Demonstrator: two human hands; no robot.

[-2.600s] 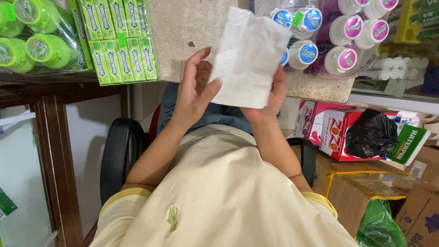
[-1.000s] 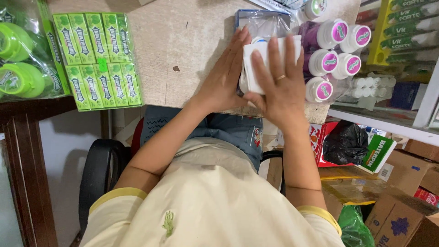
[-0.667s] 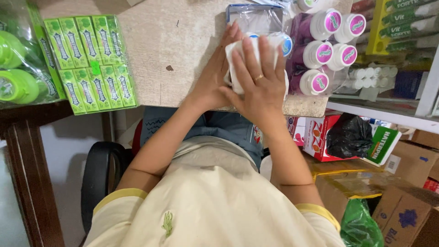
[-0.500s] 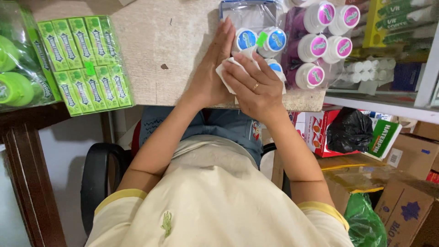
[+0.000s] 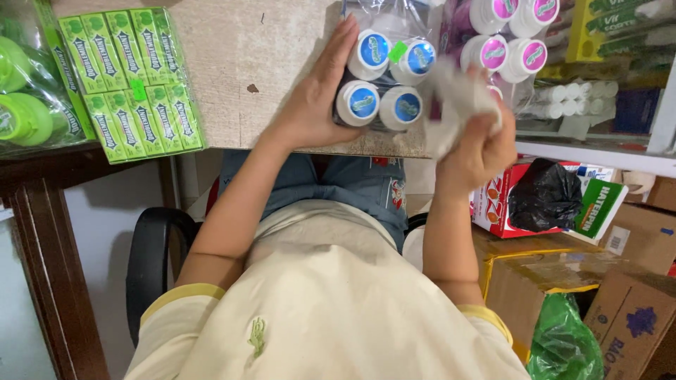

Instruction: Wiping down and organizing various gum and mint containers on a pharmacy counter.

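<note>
A plastic-wrapped pack of white bottles with blue caps [image 5: 384, 77] lies near the front edge of the grey tabletop [image 5: 260, 63]. My left hand [image 5: 317, 98] lies flat against the pack's left side, fingers stretched along it. To the right of the pack, my right hand [image 5: 479, 151] is closed around a crumpled white cloth [image 5: 454, 102], which touches the pack's right side.
A wrapped block of green gum packs [image 5: 134, 77] and green-lidded containers [image 5: 21, 98] lie at the left. Pink-capped bottles [image 5: 507, 42] sit behind the cloth. Cardboard boxes [image 5: 634, 317], a black bag [image 5: 549, 197] and a green bag [image 5: 563, 338] crowd the floor at right. I sit on a black chair [image 5: 151, 260].
The white sheet held up flat in both hands was pressed onto the blue-capped pack. It is now bunched in my right hand beside the pack, while my left hand steadies the pack.
</note>
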